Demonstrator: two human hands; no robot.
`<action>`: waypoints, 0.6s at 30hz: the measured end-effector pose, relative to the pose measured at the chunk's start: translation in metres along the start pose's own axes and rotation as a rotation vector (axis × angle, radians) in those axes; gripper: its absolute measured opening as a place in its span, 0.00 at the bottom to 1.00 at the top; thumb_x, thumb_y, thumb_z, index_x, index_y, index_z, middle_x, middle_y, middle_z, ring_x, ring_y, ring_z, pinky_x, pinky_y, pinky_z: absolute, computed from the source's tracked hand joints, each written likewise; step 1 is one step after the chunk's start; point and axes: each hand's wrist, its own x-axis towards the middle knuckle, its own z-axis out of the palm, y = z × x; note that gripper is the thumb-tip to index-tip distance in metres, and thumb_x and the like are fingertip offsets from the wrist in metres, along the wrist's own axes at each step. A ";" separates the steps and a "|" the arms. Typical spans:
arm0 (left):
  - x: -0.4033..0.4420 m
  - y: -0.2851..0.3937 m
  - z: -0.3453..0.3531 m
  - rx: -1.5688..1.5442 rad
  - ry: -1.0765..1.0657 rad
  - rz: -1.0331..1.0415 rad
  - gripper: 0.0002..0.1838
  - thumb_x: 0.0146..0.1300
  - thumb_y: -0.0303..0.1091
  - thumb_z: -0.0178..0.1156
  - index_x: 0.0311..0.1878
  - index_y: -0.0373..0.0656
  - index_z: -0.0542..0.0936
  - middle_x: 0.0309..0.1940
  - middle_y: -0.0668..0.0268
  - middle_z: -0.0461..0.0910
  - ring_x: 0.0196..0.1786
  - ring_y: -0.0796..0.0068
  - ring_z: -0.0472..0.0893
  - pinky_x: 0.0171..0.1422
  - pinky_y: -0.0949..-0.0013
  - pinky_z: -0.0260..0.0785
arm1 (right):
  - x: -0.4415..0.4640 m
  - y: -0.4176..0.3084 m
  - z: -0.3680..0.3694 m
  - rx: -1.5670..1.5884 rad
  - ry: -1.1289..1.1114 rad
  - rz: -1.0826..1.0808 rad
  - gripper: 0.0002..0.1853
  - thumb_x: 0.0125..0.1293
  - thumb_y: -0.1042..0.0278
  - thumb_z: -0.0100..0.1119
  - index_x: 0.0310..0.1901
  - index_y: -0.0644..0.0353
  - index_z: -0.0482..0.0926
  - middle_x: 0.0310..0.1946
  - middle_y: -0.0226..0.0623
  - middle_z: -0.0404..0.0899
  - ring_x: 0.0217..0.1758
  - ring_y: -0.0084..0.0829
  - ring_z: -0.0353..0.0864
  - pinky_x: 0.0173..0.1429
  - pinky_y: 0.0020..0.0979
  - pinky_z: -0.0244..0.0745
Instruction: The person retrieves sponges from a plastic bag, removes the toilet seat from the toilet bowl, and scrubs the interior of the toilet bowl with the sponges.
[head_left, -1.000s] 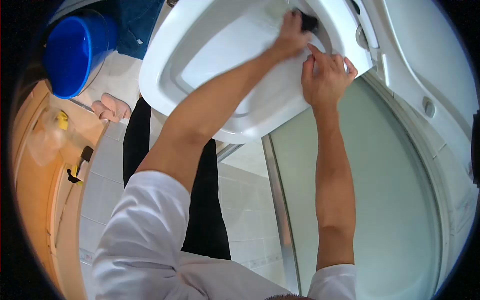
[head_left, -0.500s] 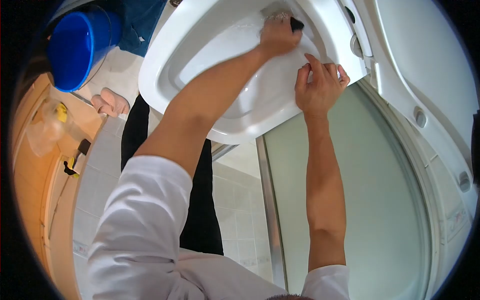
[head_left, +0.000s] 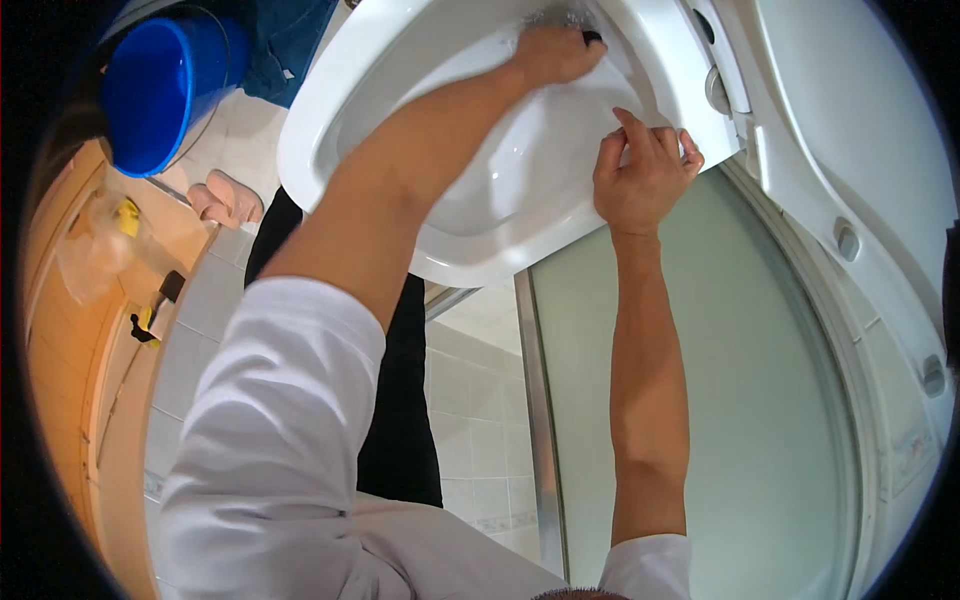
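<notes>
A white washbasin point(head_left: 520, 250) fills the upper middle of the view. Inside it, close to the far wall, my left hand point(head_left: 552, 56) is closed around a small black object point(head_left: 593, 38), whose kind I cannot make out because the fingers cover most of it. Water shows beside that hand. My right hand point(head_left: 645, 172) is at the basin's right-hand rim, its fingers bent and partly apart, with nothing visible in them.
Under the basin's right side is a frosted glass panel point(head_left: 690, 400) in a metal frame. A blue bucket point(head_left: 150, 95) stands at upper left, near pink slippers point(head_left: 228, 200). White moulded fittings point(head_left: 800, 170) run along the right. Tiles cover the floor point(head_left: 205, 300).
My left hand has shifted slightly farther up and left in the basin, and less of the black object shows. The right hand stays almost where it was.
</notes>
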 end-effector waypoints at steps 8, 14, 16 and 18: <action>-0.051 0.004 -0.007 0.424 0.072 0.166 0.41 0.70 0.60 0.46 0.75 0.38 0.69 0.70 0.45 0.74 0.74 0.45 0.71 0.80 0.49 0.57 | 0.004 -0.001 -0.002 0.031 0.022 0.018 0.10 0.61 0.70 0.61 0.42 0.53 0.89 0.22 0.24 0.81 0.35 0.27 0.78 0.69 0.41 0.63; -0.055 -0.013 -0.019 0.604 0.191 0.341 0.37 0.66 0.56 0.53 0.69 0.37 0.72 0.67 0.44 0.76 0.70 0.47 0.74 0.74 0.47 0.61 | 0.004 0.001 0.003 0.057 0.045 0.021 0.09 0.60 0.70 0.63 0.41 0.52 0.89 0.23 0.22 0.82 0.36 0.27 0.79 0.68 0.39 0.64; -0.045 -0.005 -0.014 0.568 0.080 0.195 0.33 0.68 0.56 0.55 0.66 0.41 0.76 0.69 0.47 0.74 0.69 0.48 0.73 0.69 0.46 0.63 | -0.005 0.003 -0.001 0.051 0.069 0.005 0.09 0.60 0.70 0.63 0.41 0.52 0.88 0.23 0.22 0.83 0.36 0.26 0.79 0.68 0.39 0.64; -0.066 -0.011 0.006 0.519 0.250 0.258 0.32 0.70 0.57 0.54 0.68 0.43 0.75 0.70 0.48 0.73 0.70 0.48 0.73 0.70 0.45 0.62 | 0.001 0.000 -0.003 0.050 0.016 0.040 0.09 0.59 0.70 0.63 0.41 0.52 0.88 0.24 0.21 0.84 0.37 0.26 0.79 0.68 0.39 0.65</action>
